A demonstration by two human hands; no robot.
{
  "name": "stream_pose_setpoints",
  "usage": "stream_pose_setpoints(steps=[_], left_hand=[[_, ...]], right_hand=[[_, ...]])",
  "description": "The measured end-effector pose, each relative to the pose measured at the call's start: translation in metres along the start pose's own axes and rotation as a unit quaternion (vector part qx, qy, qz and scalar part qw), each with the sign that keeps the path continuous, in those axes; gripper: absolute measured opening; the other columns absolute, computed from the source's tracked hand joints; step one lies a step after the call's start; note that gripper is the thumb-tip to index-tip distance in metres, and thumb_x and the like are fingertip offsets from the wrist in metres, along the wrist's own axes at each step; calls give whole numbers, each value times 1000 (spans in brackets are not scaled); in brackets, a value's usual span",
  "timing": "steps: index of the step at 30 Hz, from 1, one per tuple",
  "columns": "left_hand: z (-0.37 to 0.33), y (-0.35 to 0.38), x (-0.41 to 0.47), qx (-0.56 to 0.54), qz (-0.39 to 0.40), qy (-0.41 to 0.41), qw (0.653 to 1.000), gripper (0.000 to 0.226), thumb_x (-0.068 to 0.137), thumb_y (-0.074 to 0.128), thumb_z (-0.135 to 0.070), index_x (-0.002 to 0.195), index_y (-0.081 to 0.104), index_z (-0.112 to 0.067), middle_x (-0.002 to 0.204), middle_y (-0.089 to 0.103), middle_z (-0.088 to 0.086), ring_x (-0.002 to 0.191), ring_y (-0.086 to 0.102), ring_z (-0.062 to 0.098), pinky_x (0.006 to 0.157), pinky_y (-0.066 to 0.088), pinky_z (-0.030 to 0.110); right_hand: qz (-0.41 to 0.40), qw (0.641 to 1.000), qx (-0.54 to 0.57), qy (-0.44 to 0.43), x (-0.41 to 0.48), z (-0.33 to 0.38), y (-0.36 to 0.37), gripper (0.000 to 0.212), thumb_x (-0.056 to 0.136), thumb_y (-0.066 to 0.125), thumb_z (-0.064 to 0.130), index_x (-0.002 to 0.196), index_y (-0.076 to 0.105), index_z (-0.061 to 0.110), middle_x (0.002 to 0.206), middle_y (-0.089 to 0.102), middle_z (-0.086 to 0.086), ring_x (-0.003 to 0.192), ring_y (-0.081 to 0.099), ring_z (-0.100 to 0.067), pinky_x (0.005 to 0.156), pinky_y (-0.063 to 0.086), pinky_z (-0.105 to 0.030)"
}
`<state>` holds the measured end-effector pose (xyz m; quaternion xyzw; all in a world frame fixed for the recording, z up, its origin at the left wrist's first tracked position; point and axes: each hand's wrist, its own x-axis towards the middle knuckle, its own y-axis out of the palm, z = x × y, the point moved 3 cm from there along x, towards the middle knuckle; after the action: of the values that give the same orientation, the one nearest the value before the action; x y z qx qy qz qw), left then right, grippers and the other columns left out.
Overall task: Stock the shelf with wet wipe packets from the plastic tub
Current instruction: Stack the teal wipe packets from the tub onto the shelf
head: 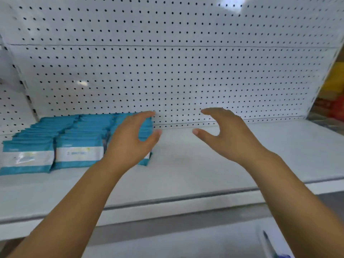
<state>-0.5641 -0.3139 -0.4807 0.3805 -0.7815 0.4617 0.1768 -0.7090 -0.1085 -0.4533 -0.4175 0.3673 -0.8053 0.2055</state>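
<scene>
White pegboard (186,71) at rear, perforated throughout. Yellow goods (335,79) above red goods (337,108) at far right, blurred.

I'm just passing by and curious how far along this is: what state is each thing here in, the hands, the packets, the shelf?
Left hand: open, holds nothing, in front of the rightmost packet row.
Right hand: open, holds nothing, above the shelf, right of the packets.
Wet wipe packets: three rows standing on edge, faces forward.
Shelf: stocked on its left part only.
</scene>
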Motion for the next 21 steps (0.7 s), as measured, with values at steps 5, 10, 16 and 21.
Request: stream_pose_setpoints(steps=[5,10,16,21], left_hand=[[-77,82,3,-51,43,44,997,51,90,71,-42,137,58,-28,134,58,-11,125,50,10,105,36,24],[-160,163,-25,-117,124,87,981,55,91,66,-51,142,53,-35,136,49,-19,132,44,6,110,32,25],[-221,237,-79,-128,223,177,950,53,91,70,-44,138,59,-23,140,58,-4,129,47,14,106,33,29],[-246,284,-133,-164,297,226,913,54,88,65,-47,133,61,-19,139,59,-1,128,50,15,107,40,35]], right_hand=[[-25,996,-72,55,-44,-76,-65,65,91,61,58,146,46,28,149,47,12,138,39,-9,110,34,-28],[-10,980,-148,131,-113,-147,-121,66,91,61,57,147,47,25,151,47,6,139,39,-14,113,36,-32],[40,940,-219,260,-223,-207,-160,67,88,67,53,145,49,21,148,51,2,137,43,-18,111,38,-33],[57,912,-228,335,-287,-228,-170,68,90,63,57,147,46,23,149,49,0,136,44,-19,109,39,-35]])
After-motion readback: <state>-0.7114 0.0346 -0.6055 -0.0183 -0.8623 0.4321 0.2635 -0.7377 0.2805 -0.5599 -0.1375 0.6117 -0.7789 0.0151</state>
